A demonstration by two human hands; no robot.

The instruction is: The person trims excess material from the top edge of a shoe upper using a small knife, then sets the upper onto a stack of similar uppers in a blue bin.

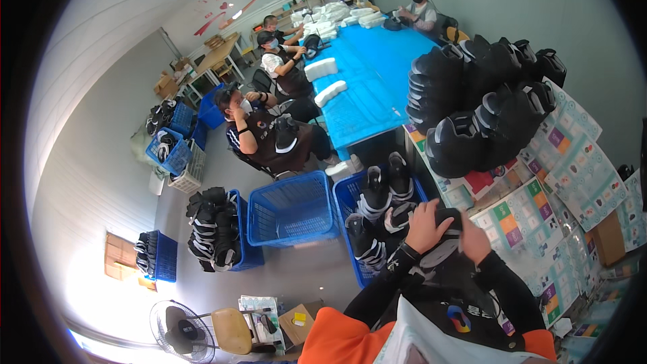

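In front of my chest is a black shoe [447,222] with a paler grey side. My left hand [426,228] is closed on it, with the fingers over its near-left part. On the shoe's right side is my right hand [476,237], smeared by motion, and whether it grips the shoe I cannot tell. Just left of my hands, a blue basket [344,205] holds several black-and-grey shoes [375,195]. Several stacked black shoes [458,141] stand on the paper-covered table beyond my right hand.
Printed sheets [522,226] cover the table on my right. A second blue basket [291,212] stands left, beside another full of shoes [214,229]. Ahead is a long blue table [371,81] with white pieces and seated co-workers. A fan [180,329] and stool [231,330] are lower left.
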